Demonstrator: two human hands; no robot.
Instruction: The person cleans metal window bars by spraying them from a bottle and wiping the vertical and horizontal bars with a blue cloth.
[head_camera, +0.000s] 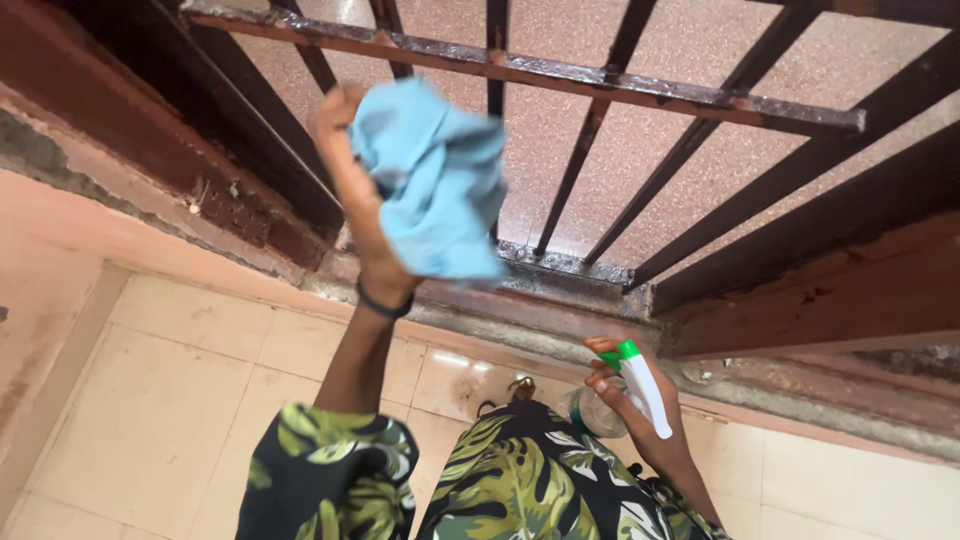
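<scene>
Narrow gaps between rusted window bars (590, 130); sill ledge (560, 265) below, tiled floor (170, 400) open

A cream tiled floor (170, 400) runs below, meeting a worn stone sill (560, 335) under the metal grille (620, 90).

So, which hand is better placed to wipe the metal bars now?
The left hand. It is raised at the dark metal bars and grips the light blue cloth. The right hand hangs low near the floor tiles and holds a spray bottle.
</scene>
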